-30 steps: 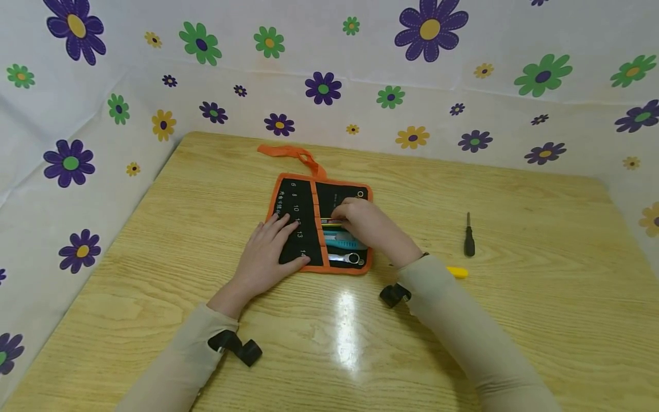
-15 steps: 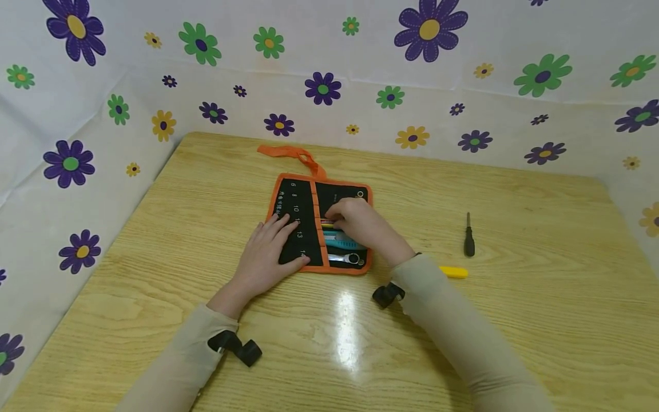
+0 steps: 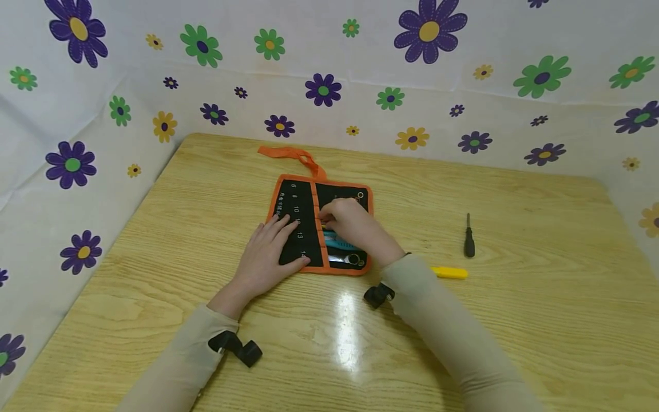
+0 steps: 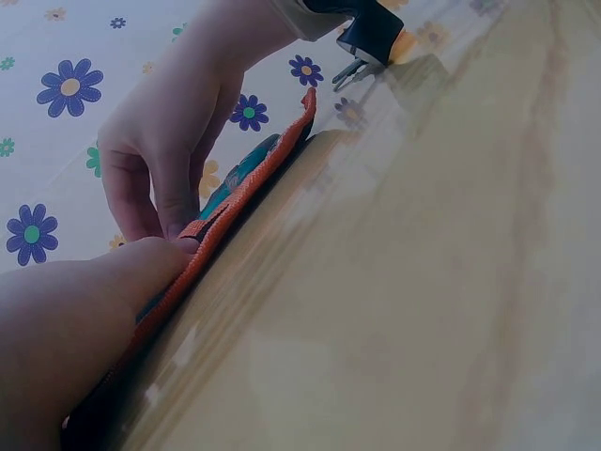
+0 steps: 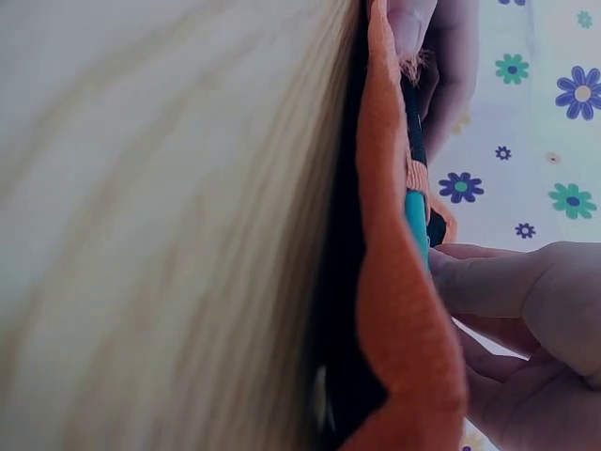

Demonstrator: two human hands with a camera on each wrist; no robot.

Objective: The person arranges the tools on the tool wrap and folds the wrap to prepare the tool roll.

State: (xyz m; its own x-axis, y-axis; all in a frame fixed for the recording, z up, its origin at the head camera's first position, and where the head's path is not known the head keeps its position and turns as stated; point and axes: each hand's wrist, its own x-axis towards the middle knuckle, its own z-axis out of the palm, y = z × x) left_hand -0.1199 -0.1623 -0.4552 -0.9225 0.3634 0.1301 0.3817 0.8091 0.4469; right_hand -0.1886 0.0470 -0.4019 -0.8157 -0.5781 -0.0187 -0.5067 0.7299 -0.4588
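A black tool roll (image 3: pixel 308 245) with orange edging lies unrolled on the table, its left flap printed with numbers. My left hand (image 3: pixel 264 252) rests on that flap, fingers spread. Over the pocketed right half, my right hand (image 3: pixel 355 226) pinches a slim yellow-edged tool (image 3: pixel 323 226) at the pocket's orange rim; most of it is hidden under the fingers. Just below sits a teal utility knife (image 3: pixel 341 244), its front end in a pocket. A silver ratchet wrench (image 3: pixel 342 258) occupies the lowest pocket. In the right wrist view, right thumb and fingers (image 5: pixel 488 282) meet beside the teal knife (image 5: pixel 417 221).
To the right lies a small black-handled screwdriver (image 3: pixel 469 243). A yellow handle (image 3: pixel 450 273) shows beside the right sleeve, which covers its other end. The roll's orange tie strap (image 3: pixel 293 153) trails toward the back edge. A flowered cloth (image 3: pixel 350 109) hangs behind the wooden table.
My right hand has shifted left toward the pocket's rim, and less of the slim yellow-edged tool shows now. More of the yellow handle has come into sight. My left hand stays put.
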